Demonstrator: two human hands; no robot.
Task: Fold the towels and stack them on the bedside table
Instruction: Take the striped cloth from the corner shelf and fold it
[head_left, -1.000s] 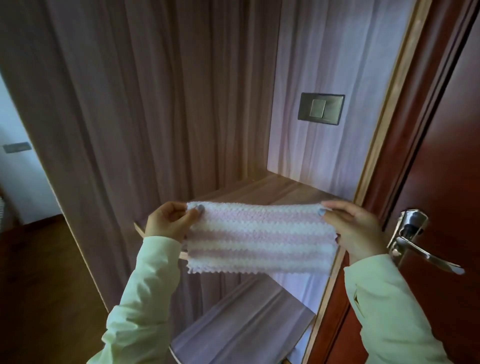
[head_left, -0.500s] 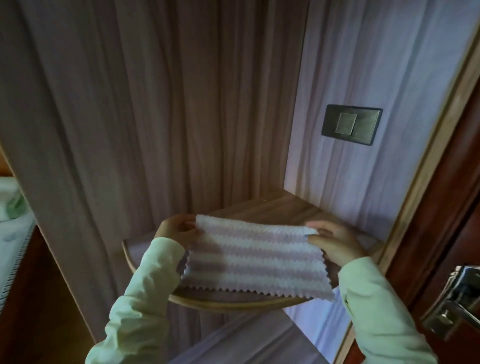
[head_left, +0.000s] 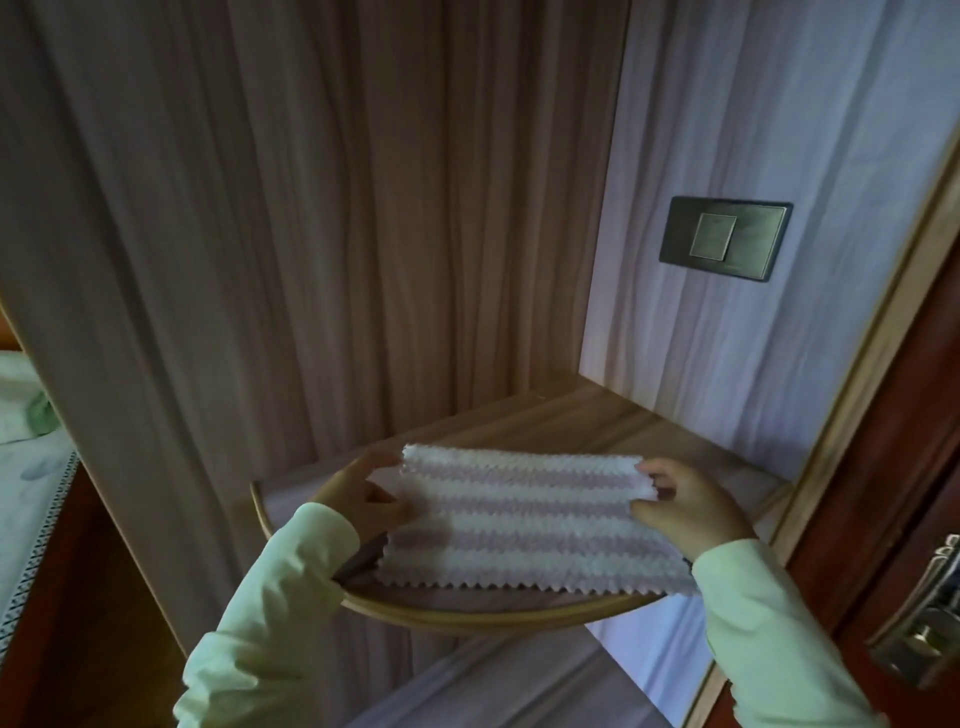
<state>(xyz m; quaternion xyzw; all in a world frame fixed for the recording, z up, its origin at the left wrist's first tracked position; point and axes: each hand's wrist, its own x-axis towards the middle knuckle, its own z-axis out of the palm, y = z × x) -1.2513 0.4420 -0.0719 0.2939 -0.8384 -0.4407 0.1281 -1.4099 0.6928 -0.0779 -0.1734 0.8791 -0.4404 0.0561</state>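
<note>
Folded pink/white striped towel (head_left: 519, 525) sits low over rounded surface (head_left: 597, 426). Left grip (head_left: 363, 501) & right grip (head_left: 685, 512) each pinch one end. Contact w/ surface unclear.

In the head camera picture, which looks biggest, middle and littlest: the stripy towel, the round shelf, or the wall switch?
1. the round shelf, widest of all
2. the stripy towel
3. the wall switch, clearly smallest, though it is farther away

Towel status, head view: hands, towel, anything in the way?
Left hand and right hand pinch striped towel by its ends. Towel folded, flat, low over rounded shelf; contact unclear. Door handle near right sleeve, apart.
</note>
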